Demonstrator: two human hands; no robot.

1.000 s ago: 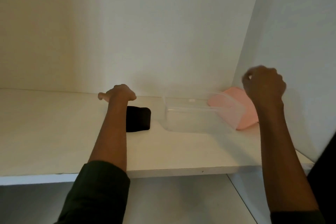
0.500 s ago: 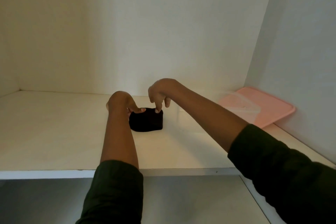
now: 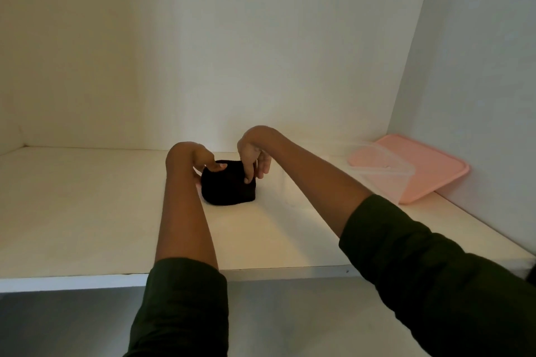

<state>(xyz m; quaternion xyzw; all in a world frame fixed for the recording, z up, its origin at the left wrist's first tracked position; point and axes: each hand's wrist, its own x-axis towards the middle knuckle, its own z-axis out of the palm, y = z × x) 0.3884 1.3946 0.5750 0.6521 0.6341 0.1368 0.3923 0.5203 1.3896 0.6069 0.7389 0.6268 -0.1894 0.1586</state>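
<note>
Head view, read from left to right.

1. White shelf (image 3: 87,211): flat board inside a white-walled compartment. It carries everything listed below.
2. Left hand (image 3: 197,158): reaches in from a dark green left sleeve (image 3: 182,307). Its fingers are bent over the left upper edge of the black cloth bundle (image 3: 229,190), with one finger lying across the top. It has hold of that edge; the palm side is hidden.
3. Black cloth bundle: lies on the shelf near the middle, toward the back wall, between the two hands. It is a low, rounded, folded mass with no stiff outline.
4. Right hand (image 3: 252,151): comes from the dark green right sleeve (image 3: 435,284), wrist arched, fingers pointing down. The fingertips nip the right upper edge of the bundle.
5. Clear plastic container (image 3: 385,182): well apart to the right, blurred, touching or overlapping a pink lid (image 3: 420,165) in the corner. The exact contact cannot be told.

Assessment of handling: the bundle is judged light, soft and limp, not fragile and not slippery. It will sag or unfold if lifted by a single layer. Best hold is both side edges at once, fingers over the top and thumbs under, pinching through all layers. Firm squeezing does no harm. The main risk is a fold slipping open.
</note>
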